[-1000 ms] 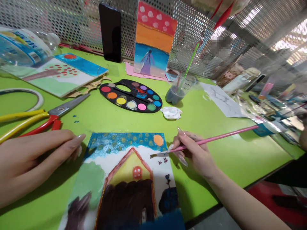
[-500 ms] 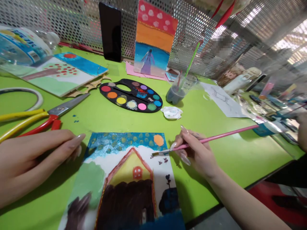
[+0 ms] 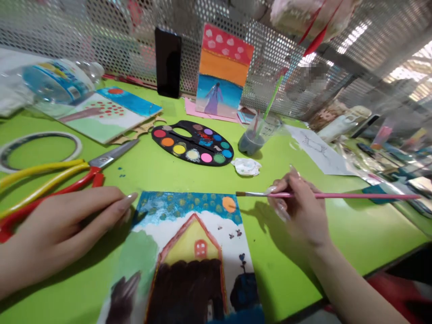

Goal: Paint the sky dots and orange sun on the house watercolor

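My right hand [image 3: 299,202] pinches a thin paintbrush [image 3: 354,195] with a pink handle. The bristles are just above the top right corner of a painting [image 3: 202,225], apart from the small dark marks in its white sky. This painting shows a house with a red-edged yellow gable, a dark brown lower part, a green tree and an orange sun. At its upper left edge rests my left hand [image 3: 84,225], empty, with loosely bent fingers stretched toward the edge. Scissors [image 3: 101,162] with yellow and red handles lie beside that hand.
Beyond the painting lie a black paint palette [image 3: 157,143], crumpled tissue [image 3: 247,167] and a cup of murky water [image 3: 250,141] holding brushes. A phone [image 3: 168,63] and another painting [image 3: 224,72] lean on the mesh. Tape [image 3: 78,146] and a bottle [image 3: 57,83] are left.
My right hand has lifted the paintbrush from the white sky, up and right, levelling its handle. A small dark mark shows where the tip was. My left hand stays by the painting.
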Demonstrator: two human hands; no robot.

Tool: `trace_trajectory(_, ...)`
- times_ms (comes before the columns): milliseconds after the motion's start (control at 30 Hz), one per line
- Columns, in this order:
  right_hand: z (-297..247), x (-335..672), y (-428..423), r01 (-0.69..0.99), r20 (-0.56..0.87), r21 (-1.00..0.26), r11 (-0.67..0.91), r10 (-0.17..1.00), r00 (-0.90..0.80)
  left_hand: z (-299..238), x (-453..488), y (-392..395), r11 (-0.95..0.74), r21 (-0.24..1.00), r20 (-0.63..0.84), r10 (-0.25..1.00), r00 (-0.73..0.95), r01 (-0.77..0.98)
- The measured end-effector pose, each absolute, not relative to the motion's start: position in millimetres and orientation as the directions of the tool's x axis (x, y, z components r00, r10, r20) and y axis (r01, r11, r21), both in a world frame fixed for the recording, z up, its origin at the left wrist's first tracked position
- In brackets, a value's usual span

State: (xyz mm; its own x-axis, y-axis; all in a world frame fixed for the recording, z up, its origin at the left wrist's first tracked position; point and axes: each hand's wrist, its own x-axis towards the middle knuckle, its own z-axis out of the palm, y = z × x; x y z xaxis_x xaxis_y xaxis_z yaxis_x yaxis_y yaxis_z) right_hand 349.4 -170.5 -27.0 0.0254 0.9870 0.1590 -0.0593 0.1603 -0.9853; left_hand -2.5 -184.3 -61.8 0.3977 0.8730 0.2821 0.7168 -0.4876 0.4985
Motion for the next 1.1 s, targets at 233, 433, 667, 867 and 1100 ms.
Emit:
trace_trajectory(233,8.5,322.1,-93.7,0.348,0.383,-0.839,0.418,0.908,-0.169,-46.9,9.8,-183.5,-0.558,0.479,0.301,0.829,0.470,0.678)
trace_trajectory(433,-4.4,282.3,-16.3,0.451,0.347,-0.792,0.412,0.911,-0.224,-48.6,12.2,-185.6,-0.487,0.531,0.316,0.873,0.371,0.693)
trace_trajectory(667,-22.3,276.1,4.0,0.589,0.353,-0.680,0.437,0.899,-0.260,-49.1,11.1,-182.3,-0.564,0.479,0.366,0.825,0.431,0.672)
trace_trajectory(867,-26.9,273.2,8.2,0.614,0.361,-0.646,0.453,0.890,-0.277,-50.0,11.9,-181.9,-0.568,0.479,0.359,0.823,0.441,0.670)
trace_trajectory(1100,-25.6,271.2,4.8,0.632,0.358,-0.623,0.460,0.887,-0.293,-49.9,13.4,-183.1,-0.546,0.505,0.357,0.837,0.414,0.668)
